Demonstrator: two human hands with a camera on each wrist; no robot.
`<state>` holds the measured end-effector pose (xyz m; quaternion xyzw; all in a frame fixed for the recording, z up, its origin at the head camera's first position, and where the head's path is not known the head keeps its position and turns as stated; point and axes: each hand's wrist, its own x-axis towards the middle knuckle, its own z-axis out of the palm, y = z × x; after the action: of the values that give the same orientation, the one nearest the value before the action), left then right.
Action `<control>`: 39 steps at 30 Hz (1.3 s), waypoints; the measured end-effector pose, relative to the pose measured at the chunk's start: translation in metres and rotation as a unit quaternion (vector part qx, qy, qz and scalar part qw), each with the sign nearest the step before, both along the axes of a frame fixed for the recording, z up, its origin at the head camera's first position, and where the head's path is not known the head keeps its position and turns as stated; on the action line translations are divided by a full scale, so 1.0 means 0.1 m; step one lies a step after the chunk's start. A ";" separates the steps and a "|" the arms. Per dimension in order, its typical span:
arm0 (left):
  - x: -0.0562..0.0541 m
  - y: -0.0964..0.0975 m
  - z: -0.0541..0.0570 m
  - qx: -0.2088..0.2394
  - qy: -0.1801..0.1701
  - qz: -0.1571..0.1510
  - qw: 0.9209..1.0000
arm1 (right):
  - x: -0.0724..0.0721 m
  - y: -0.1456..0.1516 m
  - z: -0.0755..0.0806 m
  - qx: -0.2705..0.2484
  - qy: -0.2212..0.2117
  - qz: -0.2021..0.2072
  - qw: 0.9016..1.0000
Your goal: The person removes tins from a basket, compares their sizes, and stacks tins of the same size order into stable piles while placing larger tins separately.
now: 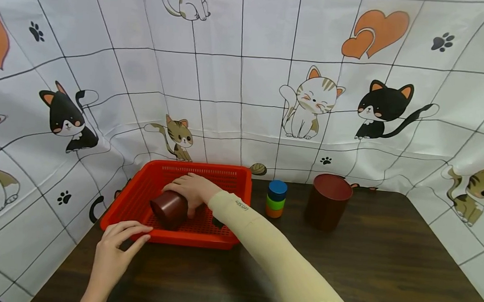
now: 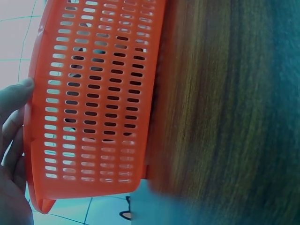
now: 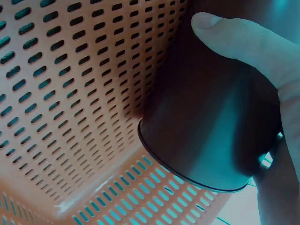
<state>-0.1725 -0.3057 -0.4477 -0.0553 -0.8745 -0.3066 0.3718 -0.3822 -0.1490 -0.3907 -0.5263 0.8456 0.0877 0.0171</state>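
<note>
A red plastic basket [image 1: 195, 239] with slotted walls stands on the dark wooden table. Inside it, a dark brown cup [image 1: 167, 209] lies tilted on its side, its mouth toward the left. My right hand [image 1: 191, 192] grips this cup from above, and in the right wrist view the thumb [image 3: 234, 35] lies along its wall. At the basket's near left corner, my left hand [image 1: 115, 249] pinches the rim between thumb and fingers. The left wrist view shows its thumb [image 2: 18, 93] at the rim's edge, with the other fingers partly hidden behind it.
Right of the basket stands a small stack of blue, green and orange pieces [image 1: 275, 199]. Farther right is a larger brown cup [image 1: 328, 202], upright. A small dark object [image 1: 217, 222] lies in the basket beside the right sleeve. A cat-print sheet [image 1: 267, 78] hangs behind the table.
</note>
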 end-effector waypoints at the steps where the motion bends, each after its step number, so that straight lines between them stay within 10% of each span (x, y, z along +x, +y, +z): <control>1: 0.00 -0.01 0.00 0.000 -0.001 0.000 1.000 | 0.00 0.00 0.00 -0.001 -0.001 0.001 1.000; 16: 0.01 0.01 -0.01 -0.001 -0.007 0.004 1.000 | -0.04 0.11 0.09 -0.059 -0.065 -0.017 0.996; 31: 0.02 0.01 -0.02 0.009 -0.031 0.021 0.999 | -0.03 0.18 0.39 -0.182 -0.140 -0.027 0.973; 39: 0.02 0.02 -0.01 0.010 -0.031 0.025 0.999 | 0.06 0.37 0.64 -0.278 -0.180 -0.008 0.943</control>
<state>-0.1709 -0.3034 -0.4489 -0.0196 -0.8835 -0.3077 0.3526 -0.3763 -0.1123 -0.3264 -0.5108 0.8230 -0.2475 0.0227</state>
